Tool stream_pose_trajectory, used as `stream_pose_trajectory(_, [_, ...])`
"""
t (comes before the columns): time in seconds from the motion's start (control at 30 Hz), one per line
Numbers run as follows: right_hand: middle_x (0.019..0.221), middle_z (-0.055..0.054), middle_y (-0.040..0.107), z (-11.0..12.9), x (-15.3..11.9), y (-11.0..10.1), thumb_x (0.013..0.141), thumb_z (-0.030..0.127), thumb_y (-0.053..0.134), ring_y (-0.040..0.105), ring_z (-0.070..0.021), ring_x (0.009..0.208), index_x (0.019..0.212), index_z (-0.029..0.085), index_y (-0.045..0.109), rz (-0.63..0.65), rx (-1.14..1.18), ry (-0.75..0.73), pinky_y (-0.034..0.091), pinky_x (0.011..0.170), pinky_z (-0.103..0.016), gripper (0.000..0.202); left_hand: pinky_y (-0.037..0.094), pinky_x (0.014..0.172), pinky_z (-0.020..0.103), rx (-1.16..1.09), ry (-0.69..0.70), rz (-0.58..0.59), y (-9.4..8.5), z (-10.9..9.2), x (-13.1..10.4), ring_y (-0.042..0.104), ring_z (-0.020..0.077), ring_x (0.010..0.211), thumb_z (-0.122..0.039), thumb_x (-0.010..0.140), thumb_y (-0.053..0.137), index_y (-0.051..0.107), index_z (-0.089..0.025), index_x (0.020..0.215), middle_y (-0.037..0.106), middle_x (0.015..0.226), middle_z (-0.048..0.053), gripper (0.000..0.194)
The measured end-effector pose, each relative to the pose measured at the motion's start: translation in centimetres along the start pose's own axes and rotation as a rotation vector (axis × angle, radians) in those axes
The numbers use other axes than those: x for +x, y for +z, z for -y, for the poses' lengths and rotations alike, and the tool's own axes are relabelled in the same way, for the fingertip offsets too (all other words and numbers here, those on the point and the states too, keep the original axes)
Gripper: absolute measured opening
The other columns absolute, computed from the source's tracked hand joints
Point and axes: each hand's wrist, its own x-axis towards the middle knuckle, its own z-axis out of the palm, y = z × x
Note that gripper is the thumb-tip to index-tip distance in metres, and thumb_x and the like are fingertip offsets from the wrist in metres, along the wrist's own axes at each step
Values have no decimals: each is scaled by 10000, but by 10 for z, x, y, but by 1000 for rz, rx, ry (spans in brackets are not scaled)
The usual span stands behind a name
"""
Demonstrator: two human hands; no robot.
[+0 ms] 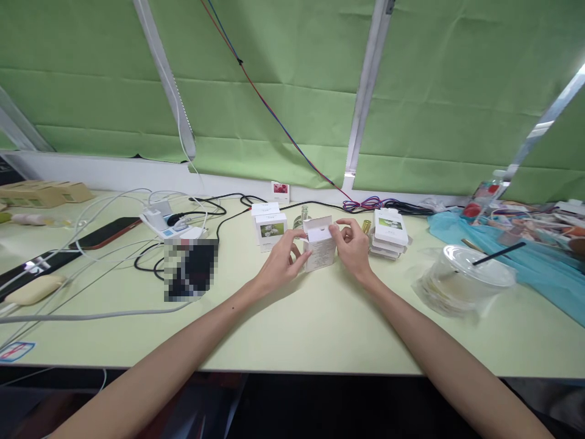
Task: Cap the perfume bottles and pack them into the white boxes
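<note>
A small white cardboard box (pixel 320 253) stands on the table between my hands, its top flap raised. My left hand (pixel 284 255) grips the box's left side between thumb and fingers. On the other side, my right hand (pixel 351 244) pinches the upper right edge near the flap. Just behind sits a clear glass bottle (pixel 304 213), partly hidden by the box. White boxes with a flower picture (pixel 270 230) stand left of my left hand. To the right of my right hand lies a stack of similar flattened-looking boxes (pixel 389 231), with a yellowish vial (pixel 366 226) beside it.
A power strip (pixel 167 222) with tangled cables and a pixelated dark object (pixel 192 268) lie at left. At right are a lidded plastic cup (pixel 466 274) with a black straw and a blue plastic bag (pixel 450 228). A small picture card (pixel 280 191) stands at the back.
</note>
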Motion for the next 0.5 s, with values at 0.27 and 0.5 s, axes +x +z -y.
stream_pose_trajectory(0.27, [509,102,419,0,1,0,879,481,611,390,-113,482,934,214,576,-2,-25,23,343,573,-259,275,523,529,170,39,37,-7,1,4,-2,596,66,698,-305,975,584,445,-257,1297,561,1245,79,354])
stream_pose_trajectory(0.5, [501,103,429,2,2,-1,839,425,621,410,-115,473,915,219,583,10,5,68,366,570,-255,223,527,534,170,60,70,14,0,4,-2,589,67,701,-311,994,558,477,-267,1310,554,1208,75,330])
